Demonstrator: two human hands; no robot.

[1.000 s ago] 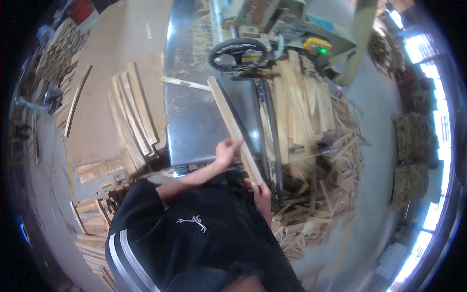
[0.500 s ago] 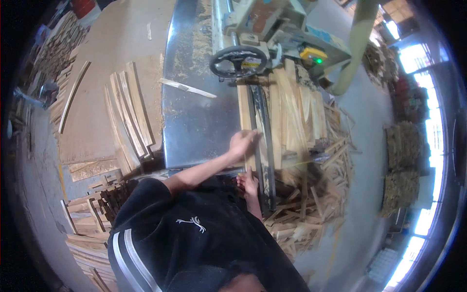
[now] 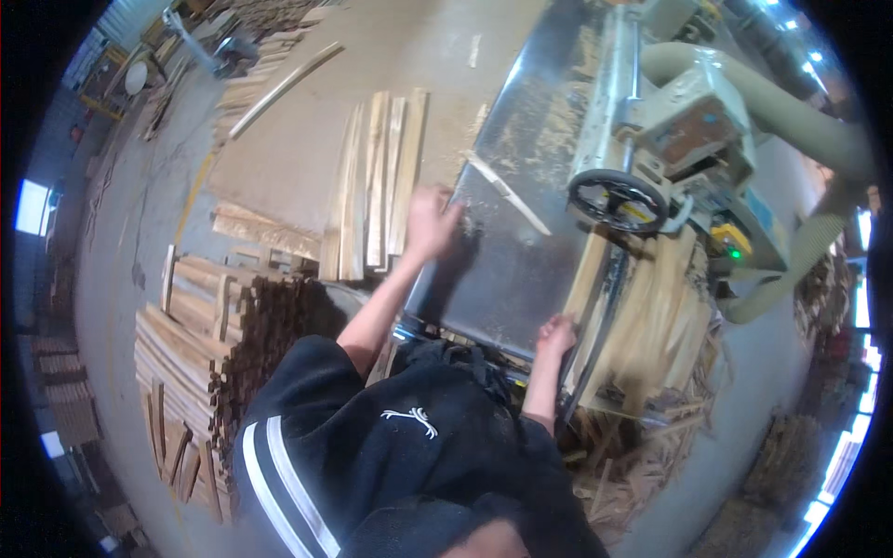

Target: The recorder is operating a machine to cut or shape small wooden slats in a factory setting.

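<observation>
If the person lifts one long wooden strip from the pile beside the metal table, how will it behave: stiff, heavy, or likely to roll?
The wooden strips look thin and long, so one is probably light and may bend slightly at its ends. Their flat faces suggest it would slide, not roll. The left hand is beside them.

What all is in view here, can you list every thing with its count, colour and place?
Grey sheet-metal machine table: one, centre.
Black round handwheel: one, right of the table.
Beige ribbed dust hose: one, upper right.
Pale wooden slats on the floor: one bundle, left of the table.
Thin wooden strip: one, lying on the table.
Stacked brown wooden boards: one pile, lower left.
Pale offcut slats: one heap, right of the table.
Left hand: near the table's left edge, by the floor slats.
Right hand: on a slat at the table's near right corner.
</observation>
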